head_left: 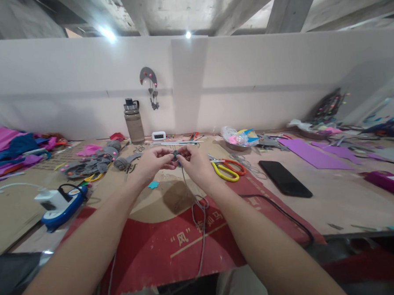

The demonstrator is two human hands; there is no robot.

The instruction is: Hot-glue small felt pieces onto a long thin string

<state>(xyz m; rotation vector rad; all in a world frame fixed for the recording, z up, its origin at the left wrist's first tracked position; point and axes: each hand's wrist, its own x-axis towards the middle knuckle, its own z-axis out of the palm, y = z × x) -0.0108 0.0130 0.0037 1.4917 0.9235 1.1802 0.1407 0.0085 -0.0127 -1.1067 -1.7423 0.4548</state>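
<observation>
My left hand (156, 162) and my right hand (191, 162) meet over the middle of the table, fingertips pinched on one small dark grey piece (174, 154). It looks like felt, but its exact shape is hidden by my fingers. From it a thin grey cord (203, 222) hangs down by my right hand, loops over the red printed paper (149, 251) and drops past the front edge. Below my left hand lies a small turquoise flower-shaped cutout (153, 185). To the right of my right hand are yellow-handled scissors (225, 172) and red-handled scissors (236, 165).
A black phone (284, 178) and purple sheets (311, 152) lie right. On the left are a blue power strip (64, 211), grey felt pieces (88, 164) and piled coloured fabric (12, 150). A water bottle (134, 124) stands by the wall, where a grey moon-shaped ornament (148, 75) hangs.
</observation>
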